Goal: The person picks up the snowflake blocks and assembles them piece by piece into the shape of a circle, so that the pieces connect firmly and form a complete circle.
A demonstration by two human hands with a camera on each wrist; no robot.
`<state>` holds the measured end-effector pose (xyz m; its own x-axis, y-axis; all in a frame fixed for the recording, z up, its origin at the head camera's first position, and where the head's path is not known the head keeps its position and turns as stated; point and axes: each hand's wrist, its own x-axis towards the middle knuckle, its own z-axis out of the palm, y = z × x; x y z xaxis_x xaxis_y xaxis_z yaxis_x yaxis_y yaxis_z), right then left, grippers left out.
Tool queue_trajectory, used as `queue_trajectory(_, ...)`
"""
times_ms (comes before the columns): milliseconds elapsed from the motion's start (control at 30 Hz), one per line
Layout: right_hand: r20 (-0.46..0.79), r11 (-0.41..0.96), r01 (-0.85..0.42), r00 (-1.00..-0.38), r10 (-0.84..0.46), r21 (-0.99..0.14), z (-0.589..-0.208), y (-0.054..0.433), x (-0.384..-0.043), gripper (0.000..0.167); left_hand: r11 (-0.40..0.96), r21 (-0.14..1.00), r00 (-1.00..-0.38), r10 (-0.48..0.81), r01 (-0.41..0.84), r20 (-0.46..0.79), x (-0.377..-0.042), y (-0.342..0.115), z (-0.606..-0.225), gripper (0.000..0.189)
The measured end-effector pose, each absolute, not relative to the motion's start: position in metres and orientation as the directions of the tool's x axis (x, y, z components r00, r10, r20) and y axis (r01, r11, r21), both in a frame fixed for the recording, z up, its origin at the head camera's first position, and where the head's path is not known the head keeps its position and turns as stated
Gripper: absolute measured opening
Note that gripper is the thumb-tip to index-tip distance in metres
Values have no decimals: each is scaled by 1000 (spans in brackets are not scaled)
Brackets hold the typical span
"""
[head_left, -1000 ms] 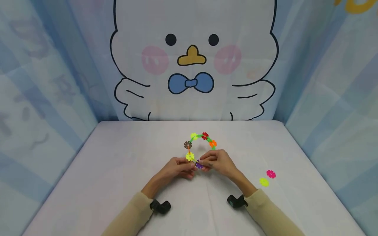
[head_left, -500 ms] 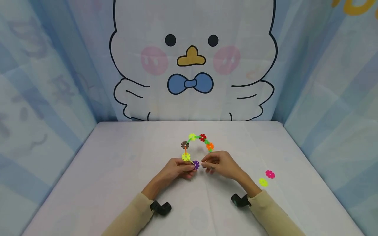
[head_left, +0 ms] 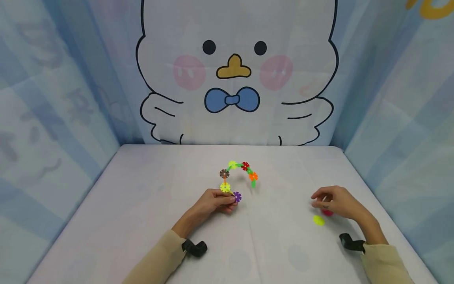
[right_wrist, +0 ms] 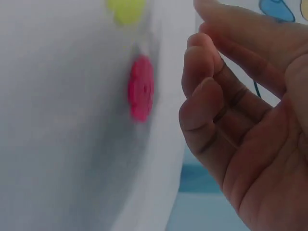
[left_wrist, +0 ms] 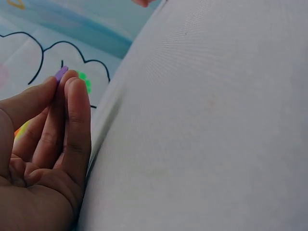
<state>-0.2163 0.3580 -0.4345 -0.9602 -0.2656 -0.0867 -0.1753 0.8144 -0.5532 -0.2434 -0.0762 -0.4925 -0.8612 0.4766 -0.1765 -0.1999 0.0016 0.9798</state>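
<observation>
My left hand (head_left: 214, 202) pinches the purple notched disc (head_left: 237, 197) at one end of a curved chain of snowflake discs. From there the chain bends round through a yellow disc (head_left: 225, 187), a brown disc (head_left: 224, 173), another yellow one, a red disc (head_left: 245, 166) and an orange disc (head_left: 253, 176), ending in a green disc (head_left: 253, 184). Thumb and fingertips meet on the purple disc (left_wrist: 61, 73) in the left wrist view. Over a loose pink disc (head_left: 327, 213) hovers my right hand (head_left: 338, 202), fingers loosely bent and holding nothing. The pink disc (right_wrist: 141, 89) lies apart from its fingertips.
A loose yellow disc (head_left: 319, 220) lies on the white tabletop (head_left: 159, 177) beside the pink one. Printed cloth (head_left: 301, 71) hangs behind the table and along both sides. A small black camera (head_left: 351, 242) sits on each wrist.
My right hand has let go of the chain and moved right, to above the loose pink disc. My left hand still pinches the chain in nearly the same place.
</observation>
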Motion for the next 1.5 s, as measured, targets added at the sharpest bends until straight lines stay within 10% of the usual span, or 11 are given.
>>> queue_trajectory(600,-167,818,-84,-962,-215,-570,-437,381,-214,22,3,977,-866,464,-211,-189,-245,-77,-494,28)
queue_trajectory(1500,74,376,-282,-873,-482,-883,-458,182,-247,9,8,975,-860,469,-224,-201,-247,-76,-493,29)
